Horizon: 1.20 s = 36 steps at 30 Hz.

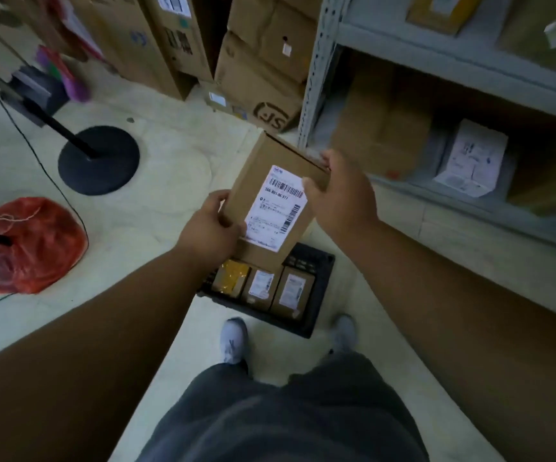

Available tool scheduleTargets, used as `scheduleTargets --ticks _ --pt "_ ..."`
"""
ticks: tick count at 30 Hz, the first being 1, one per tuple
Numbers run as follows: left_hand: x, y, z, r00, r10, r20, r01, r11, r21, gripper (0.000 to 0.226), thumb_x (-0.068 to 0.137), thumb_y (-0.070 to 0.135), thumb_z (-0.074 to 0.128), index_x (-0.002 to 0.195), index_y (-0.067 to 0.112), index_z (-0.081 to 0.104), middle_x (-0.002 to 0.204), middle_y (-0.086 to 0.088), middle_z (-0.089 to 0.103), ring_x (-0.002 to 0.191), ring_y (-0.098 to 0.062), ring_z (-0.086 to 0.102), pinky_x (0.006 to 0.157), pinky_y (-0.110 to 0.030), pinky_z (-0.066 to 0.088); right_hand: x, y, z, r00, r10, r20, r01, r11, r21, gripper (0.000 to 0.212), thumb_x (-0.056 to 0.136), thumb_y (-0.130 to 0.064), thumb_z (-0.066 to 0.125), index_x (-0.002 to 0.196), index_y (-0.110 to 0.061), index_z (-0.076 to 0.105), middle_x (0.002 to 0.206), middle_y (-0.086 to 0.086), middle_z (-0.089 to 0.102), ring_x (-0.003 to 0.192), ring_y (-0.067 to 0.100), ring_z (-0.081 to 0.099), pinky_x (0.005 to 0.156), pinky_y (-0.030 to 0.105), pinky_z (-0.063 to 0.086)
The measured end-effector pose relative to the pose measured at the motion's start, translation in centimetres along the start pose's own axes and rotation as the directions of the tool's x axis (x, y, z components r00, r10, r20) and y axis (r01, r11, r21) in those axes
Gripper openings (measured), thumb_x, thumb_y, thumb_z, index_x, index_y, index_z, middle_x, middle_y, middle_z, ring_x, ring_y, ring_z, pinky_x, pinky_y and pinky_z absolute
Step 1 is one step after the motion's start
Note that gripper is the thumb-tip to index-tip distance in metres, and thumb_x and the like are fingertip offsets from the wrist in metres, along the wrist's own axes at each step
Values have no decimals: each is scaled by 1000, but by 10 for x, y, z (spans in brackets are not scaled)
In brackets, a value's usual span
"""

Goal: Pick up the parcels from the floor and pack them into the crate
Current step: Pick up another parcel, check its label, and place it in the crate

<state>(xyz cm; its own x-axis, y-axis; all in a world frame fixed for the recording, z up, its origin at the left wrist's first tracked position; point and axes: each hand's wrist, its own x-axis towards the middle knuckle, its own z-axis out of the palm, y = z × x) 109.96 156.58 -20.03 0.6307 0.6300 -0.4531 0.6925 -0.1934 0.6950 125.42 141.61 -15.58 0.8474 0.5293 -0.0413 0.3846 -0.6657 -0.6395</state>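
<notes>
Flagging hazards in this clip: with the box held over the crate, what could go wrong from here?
1. The cardboard box is held only at its edges by the left hand and right hand; it might slip and fall onto the parcels below.
2. The black crate already holds three parcels side by side, so the box may not sit flat.
3. The black cable on the floor could trip the person.

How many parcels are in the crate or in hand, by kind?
Brown cardboard boxes with a label: 3, one held in both hands, two in the black crate at and
Yellow padded parcel: 1
Total: 4
</notes>
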Motion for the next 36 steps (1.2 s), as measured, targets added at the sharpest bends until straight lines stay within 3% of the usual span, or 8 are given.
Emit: scheduleTargets --ticks 9,12,14,20,23,30,33,36 --pt "109 -95 130 984 -116 137 106 992 72 38 99 34 47 136 26 44 111 -3 63 82 -17 61 68 -33 54 29 111 136 987 43 154 -9 976 -216 40 96 -28 61 132 -10 56 134 12 53 120 29 51 98 37 43" --pt "139 -147 190 966 -191 177 180 981 79 31 100 31 47 131 28 46 90 10 59 72 -4 55 49 -19 41 27 172 198 976 101 192 -47 962 -268 41 98 -29 57 135 -12 53 138 11 50 125 27 46 100 36 42" --pt "157 -183 230 952 -226 206 217 974 67 25 99 27 48 124 30 49 86 13 58 75 -6 60 44 -15 44 21 218 238 964 149 219 -78 950 -302 45 99 -32 55 139 -12 50 143 11 47 129 28 43 102 39 43" --pt "193 -290 329 906 -277 321 215 952 216 36 100 32 42 135 27 47 107 -2 65 85 -22 65 76 -41 60 -21 335 351 871 325 369 -148 889 -433 66 101 -37 48 156 -10 21 164 17 15 149 35 16 120 46 25" --pt "201 -329 363 884 -319 342 227 932 283 39 102 38 40 138 27 49 118 -8 65 97 -28 64 86 -44 58 -44 372 395 820 400 409 -157 844 -512 75 101 -42 46 157 -8 11 166 19 4 150 39 10 119 47 22" --pt "226 -369 409 873 -339 350 212 912 352 38 102 30 48 139 23 52 124 -11 63 102 -28 60 95 -46 52 -51 418 449 772 459 440 -126 789 -601 80 99 -49 47 156 -6 11 162 20 14 147 40 18 116 51 25" --pt "231 -374 419 878 -348 327 241 915 325 34 100 28 51 134 23 53 114 -5 66 93 -24 59 91 -44 54 -40 429 458 729 487 481 -106 775 -623 84 100 -46 46 157 -5 0 165 21 6 150 40 11 119 48 17" --pt "232 -375 427 882 -332 334 215 915 340 30 99 25 51 129 24 50 104 -1 66 92 -25 63 86 -48 57 -32 436 464 626 549 554 -43 734 -678 95 100 -48 47 154 0 -16 164 24 -13 152 39 -7 124 48 1"
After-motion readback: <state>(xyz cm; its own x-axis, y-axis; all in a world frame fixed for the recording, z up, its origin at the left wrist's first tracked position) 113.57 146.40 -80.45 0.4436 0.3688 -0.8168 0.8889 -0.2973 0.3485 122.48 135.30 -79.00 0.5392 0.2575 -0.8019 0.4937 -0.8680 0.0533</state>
